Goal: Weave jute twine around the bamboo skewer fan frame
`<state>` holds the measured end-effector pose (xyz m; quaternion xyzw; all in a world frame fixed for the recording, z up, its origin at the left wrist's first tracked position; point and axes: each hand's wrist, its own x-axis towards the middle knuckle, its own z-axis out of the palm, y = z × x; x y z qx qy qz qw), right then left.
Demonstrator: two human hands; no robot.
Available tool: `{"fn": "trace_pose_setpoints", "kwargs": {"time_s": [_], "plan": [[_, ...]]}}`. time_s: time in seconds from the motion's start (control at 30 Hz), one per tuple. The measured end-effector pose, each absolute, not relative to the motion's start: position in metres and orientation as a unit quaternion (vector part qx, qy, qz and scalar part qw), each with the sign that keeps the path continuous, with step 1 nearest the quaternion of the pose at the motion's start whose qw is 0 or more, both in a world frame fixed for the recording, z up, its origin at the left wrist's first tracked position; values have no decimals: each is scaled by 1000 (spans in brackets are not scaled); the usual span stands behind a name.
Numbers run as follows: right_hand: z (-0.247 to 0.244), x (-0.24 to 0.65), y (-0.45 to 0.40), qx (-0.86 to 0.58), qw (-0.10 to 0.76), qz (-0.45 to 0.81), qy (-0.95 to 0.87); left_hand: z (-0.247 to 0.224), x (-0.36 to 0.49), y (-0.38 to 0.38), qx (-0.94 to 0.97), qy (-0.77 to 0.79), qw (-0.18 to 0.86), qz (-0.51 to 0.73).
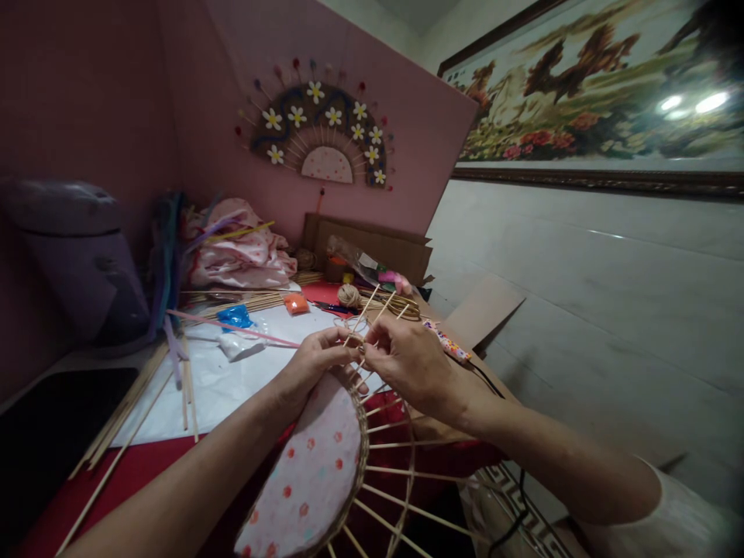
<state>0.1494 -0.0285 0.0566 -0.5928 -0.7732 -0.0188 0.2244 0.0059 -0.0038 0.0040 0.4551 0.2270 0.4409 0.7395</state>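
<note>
A half-round fan frame point(314, 465) tilts in front of me, its white cloth face dotted with red prints and edged with braided twine. Thin wooden sticks point(395, 469) radiate from the curved edge, and a strand of twine point(411, 465) crosses them partway out. At the frame's upper end, my left hand point(317, 360) is closed on it, with thumb and fingers at the sticks. My right hand point(415, 364) meets it there, fingertips pinched together on twine around a stick. Stick tips poke up above both hands. The fingers partly hide the twine in the pinch.
Behind the hands lie a twine ball point(349, 295), an orange packet point(296, 303), a blue packet point(235, 316) and a white packet point(241, 345). Loose sticks point(125, 403) lie left. A flower-decorated fan point(334, 116) is on the pink board. A patterned object point(447, 341) lies right, near a black cord.
</note>
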Motion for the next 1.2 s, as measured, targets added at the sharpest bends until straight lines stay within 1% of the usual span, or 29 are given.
{"fn": "trace_pose_setpoints", "kwargs": {"time_s": [0.13,0.37,0.53,0.77,1.2], "plan": [[58,151,-27,-592,232,-11,-772,1,5,-2,459,210,744,438],[63,152,-27,-576,212,-26,-789,0,5,-1,466,208,739,439],[66,153,-27,-556,211,2,-804,-2,5,0,463,199,743,440],[64,153,-26,-559,225,13,-798,0,4,0,482,219,728,436],[59,154,-23,-565,241,44,-788,1,5,-2,471,212,735,440]]}}
